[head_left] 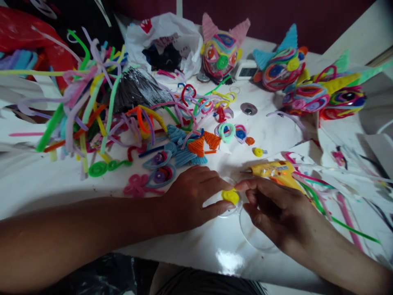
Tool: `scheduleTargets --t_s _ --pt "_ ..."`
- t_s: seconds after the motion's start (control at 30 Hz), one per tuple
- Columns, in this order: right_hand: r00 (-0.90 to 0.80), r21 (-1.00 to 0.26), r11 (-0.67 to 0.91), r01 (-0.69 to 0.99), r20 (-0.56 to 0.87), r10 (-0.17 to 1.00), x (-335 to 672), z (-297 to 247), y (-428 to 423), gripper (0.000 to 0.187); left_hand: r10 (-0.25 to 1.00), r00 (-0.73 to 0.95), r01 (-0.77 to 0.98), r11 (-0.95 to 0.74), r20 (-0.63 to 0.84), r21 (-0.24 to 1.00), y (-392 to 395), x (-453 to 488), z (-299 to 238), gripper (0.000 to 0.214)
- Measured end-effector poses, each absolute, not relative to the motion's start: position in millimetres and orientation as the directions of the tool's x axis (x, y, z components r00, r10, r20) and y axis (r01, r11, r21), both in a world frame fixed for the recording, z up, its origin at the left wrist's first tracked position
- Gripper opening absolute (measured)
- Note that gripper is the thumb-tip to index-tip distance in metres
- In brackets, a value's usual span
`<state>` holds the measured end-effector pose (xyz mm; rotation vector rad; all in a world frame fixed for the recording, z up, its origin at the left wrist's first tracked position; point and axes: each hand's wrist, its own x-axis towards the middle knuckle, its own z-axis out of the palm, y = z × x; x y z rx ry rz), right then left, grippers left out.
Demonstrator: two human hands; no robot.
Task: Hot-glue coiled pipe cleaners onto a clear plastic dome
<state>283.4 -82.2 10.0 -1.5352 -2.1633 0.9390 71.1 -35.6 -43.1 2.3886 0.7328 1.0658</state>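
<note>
A small yellow pipe-cleaner coil (230, 197) sits between the thumb and index finger of my left hand (192, 196), closed on it from the left. My right hand (273, 207) comes in from the right. Its index fingertip touches the coil's upper edge, while the thumb stands apart and the other fingers curl loosely. Beneath the coil is a clear round plastic piece (225, 214), partly covered by my hands. A second clear plastic round (256, 241) lies below my right hand. Just behind that hand lies a yellow glue gun (276, 170), nozzle pointing left.
Pipe-cleaner shapes lie ahead, including blue-purple eyes (161, 174), orange triangles (196, 146) and a pink flower (138, 185). A large pipe-cleaner heap (80, 102) fills the left. Decorated balls (221, 55) and a white plastic bag (184, 32) stand at the back. Loose strands (346, 225) lie right.
</note>
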Motion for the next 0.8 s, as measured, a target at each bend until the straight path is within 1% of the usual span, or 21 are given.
scheduleTargets --t_s 0.23,0.33,0.47,0.63,0.7,0.8 --pt "-0.369 -0.652 0.213 0.728 -0.11 0.923 281.9 13.4 -87.0 0.027 0.61 0.581 0.287 -0.773 0.539 0.566 -35.6 70.4 -42.3 0.016" --pt "-0.386 -0.604 0.267 0.751 -0.073 0.92 281.0 15.3 -89.4 0.023 0.601 0.593 0.286 -0.78 0.536 0.557 -35.7 70.2 -41.2 0.016" --pt "-0.437 -0.445 0.415 0.793 0.058 0.897 276.5 18.1 -93.3 0.026 0.597 0.586 0.285 -0.785 0.548 0.551 -35.5 70.2 -40.7 0.016" --pt "-0.536 -0.226 0.581 0.782 0.232 0.812 269.4 14.8 -98.1 0.032 0.596 0.579 0.294 -0.789 0.556 0.54 -35.6 70.6 -41.0 0.019" --pt "-0.576 -0.134 0.617 0.776 0.25 0.779 267.2 12.0 -99.7 0.034 0.592 0.589 0.304 -0.793 0.551 0.527 -35.5 70.4 -41.1 0.019" --pt "-0.622 -0.051 0.648 0.76 0.234 0.748 265.7 8.8 -102.2 0.034 0.564 0.614 0.32 -0.817 0.552 0.48 -35.1 69.2 -41.3 0.02"
